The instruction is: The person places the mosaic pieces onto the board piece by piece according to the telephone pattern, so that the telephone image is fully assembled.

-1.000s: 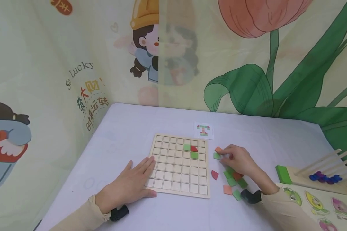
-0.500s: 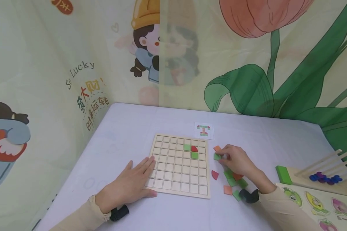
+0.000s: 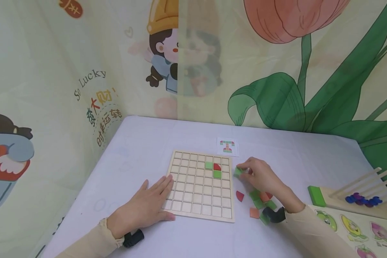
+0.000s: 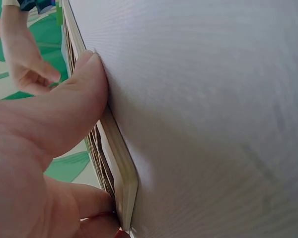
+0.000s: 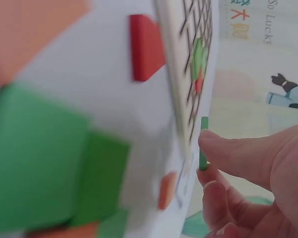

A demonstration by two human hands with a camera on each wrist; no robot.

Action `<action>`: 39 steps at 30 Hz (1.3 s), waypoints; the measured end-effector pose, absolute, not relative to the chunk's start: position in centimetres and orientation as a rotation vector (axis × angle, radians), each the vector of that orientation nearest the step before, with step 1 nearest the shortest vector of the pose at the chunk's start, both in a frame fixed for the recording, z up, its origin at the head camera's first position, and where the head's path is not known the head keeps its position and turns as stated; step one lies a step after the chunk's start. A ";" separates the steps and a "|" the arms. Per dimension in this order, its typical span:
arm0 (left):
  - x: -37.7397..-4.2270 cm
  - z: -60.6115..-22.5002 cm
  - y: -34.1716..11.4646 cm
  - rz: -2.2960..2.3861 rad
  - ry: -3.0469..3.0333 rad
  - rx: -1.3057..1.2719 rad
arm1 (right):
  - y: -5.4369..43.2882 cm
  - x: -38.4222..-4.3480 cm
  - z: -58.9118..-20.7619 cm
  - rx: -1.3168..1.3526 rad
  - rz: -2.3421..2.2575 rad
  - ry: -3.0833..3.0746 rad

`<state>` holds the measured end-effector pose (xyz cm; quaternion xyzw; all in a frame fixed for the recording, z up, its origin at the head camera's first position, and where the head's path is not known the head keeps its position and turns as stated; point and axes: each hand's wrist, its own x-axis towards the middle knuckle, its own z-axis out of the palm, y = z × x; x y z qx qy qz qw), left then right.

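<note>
"Where was the green tile point(image 3: 238, 172), and how did it point?"

"Just beside the right edge of the pale board point(image 3: 193, 186), above the worktop point(image 3: 142, 143). The right wrist view showed it edge-on: a slim strip, its long axis running nearly straight up and down that view."

"Gripped by what?"

"The right hand point(image 3: 261, 175), its thumb and fingers pinching it. The left hand point(image 3: 140, 208) grasped nothing; its fingers lay straight on the board's left rim, thumb by the near corner."

"And the materials?"

"The board looked like wood, squarish, scored into shallow square cells, its left side slanting away from the person. Three pieces sat in it, two green squares and a red quarter-round. Another red quarter-round point(image 3: 240, 196), thick and smooth-sided, lay near the right edge. The worktop's white covering had a fine weave."
</note>
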<state>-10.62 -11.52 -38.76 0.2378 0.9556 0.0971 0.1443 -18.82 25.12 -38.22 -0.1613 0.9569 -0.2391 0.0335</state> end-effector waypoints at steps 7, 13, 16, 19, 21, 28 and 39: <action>-10.7 -38.8 -11.6 0.272 2.748 0.694 | 22.0 -20.4 -37.6 -0.632 -0.754 2.920; -10.7 -38.8 -11.6 0.278 2.739 0.687 | 18.9 -21.8 -37.7 -0.712 -0.774 2.889; -10.7 -38.8 -11.5 0.288 2.734 0.680 | 17.6 -22.4 -37.9 -0.736 -0.772 2.874; -10.7 -38.8 -11.5 0.284 2.735 0.680 | 16.5 -22.9 -38.1 -0.762 -0.763 2.862; -10.7 -38.8 -11.4 0.281 2.737 0.679 | 16.0 -23.0 -38.2 -0.789 -0.755 2.855; -10.6 -38.7 -11.5 0.286 2.740 0.672 | 14.4 -23.5 -38.7 -0.778 -0.703 2.825; -10.6 -38.7 -11.5 0.279 2.742 0.669 | 13.7 -23.7 -38.6 -0.687 -0.657 2.806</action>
